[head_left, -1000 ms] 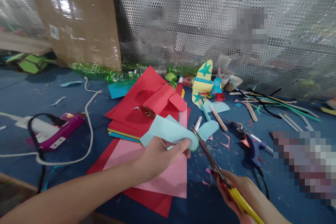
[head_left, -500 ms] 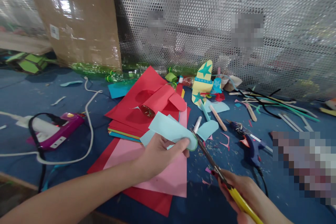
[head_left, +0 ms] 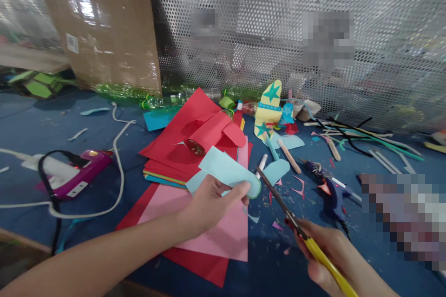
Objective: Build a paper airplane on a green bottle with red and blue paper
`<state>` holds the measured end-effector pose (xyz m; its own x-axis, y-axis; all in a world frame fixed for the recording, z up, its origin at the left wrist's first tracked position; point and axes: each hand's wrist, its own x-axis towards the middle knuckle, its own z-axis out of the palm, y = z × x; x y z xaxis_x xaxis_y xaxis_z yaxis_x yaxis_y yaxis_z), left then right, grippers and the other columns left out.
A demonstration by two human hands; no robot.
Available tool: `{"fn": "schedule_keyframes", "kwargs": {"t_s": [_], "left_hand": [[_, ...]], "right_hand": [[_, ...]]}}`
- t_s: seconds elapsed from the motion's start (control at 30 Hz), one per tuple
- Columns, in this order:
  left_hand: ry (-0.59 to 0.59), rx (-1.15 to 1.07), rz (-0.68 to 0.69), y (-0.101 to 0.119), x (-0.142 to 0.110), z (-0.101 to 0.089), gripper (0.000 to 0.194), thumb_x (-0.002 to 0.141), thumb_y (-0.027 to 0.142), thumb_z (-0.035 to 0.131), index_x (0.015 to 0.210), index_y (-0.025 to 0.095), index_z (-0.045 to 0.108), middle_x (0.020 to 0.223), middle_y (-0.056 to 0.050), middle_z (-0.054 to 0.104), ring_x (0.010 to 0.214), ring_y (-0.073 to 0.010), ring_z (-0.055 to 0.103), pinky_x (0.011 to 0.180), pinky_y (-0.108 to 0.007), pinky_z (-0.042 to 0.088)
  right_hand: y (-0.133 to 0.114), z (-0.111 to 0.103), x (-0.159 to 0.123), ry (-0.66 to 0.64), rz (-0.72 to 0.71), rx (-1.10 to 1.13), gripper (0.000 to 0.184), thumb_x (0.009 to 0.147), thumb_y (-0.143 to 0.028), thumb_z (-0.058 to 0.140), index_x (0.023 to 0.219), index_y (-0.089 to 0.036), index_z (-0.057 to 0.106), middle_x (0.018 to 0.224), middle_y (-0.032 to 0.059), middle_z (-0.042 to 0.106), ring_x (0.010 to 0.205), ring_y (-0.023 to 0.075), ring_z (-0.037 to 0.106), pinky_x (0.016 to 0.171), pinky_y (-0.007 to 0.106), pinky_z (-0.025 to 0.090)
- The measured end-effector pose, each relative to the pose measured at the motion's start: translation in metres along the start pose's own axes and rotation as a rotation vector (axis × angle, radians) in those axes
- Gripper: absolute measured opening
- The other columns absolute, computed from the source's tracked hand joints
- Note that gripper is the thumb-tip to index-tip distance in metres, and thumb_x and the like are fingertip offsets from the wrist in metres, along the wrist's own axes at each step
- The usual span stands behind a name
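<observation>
Between the thumb and fingers of my left hand (head_left: 218, 202) is a light blue paper strip (head_left: 228, 170) with a rounded, green-edged right end. My right hand (head_left: 322, 246) grips yellow-handled scissors (head_left: 278, 199); their blades look closed, the tips just right of the strip's rounded end and apart from it. Beneath my left hand lies a pink paper sheet (head_left: 216, 236) over red paper. A red paper-wrapped bottle (head_left: 211, 133) with side flaps rests on a stack of red sheets (head_left: 163, 148). A rounded light blue piece (head_left: 277, 170) lies beyond the blades.
A blue glue gun (head_left: 332, 195) lies at right, near a pile of thin sticks and strips (head_left: 362, 132). A yellow cut-out with stars (head_left: 268, 111) stands behind. At left are a purple power strip (head_left: 85, 171) and white cord (head_left: 120, 171). Cardboard (head_left: 101, 23) leans behind.
The scissors have drawn slightly right and away from the strip, their blades coming together. A small light blue scrap now lies on the table beside the pink sheet. My left hand has barely moved.
</observation>
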<state>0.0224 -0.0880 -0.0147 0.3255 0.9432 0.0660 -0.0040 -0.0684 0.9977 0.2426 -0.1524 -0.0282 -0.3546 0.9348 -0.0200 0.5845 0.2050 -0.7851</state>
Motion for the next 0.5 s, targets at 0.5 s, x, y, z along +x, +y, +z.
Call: {"fn": "schedule_keyframes", "kwargs": {"t_s": [0.5], "left_hand": [[-0.004, 0.094, -0.228, -0.008, 0.002, 0.003, 0.018, 0.075, 0.034, 0.062, 0.066, 0.02, 0.067, 0.066, -0.002, 0.068, 0.065, -0.0158, 0.062, 0.057, -0.023, 0.049]], "right_hand": [[0.026, -0.035, 0.034, 0.243, 0.443, -0.735, 0.041, 0.078, -0.046, 0.055, 0.101, -0.012, 0.064, 0.065, 0.0066, 0.07, 0.059, 0.0262, 0.067, 0.052, 0.032, 0.046]]}}
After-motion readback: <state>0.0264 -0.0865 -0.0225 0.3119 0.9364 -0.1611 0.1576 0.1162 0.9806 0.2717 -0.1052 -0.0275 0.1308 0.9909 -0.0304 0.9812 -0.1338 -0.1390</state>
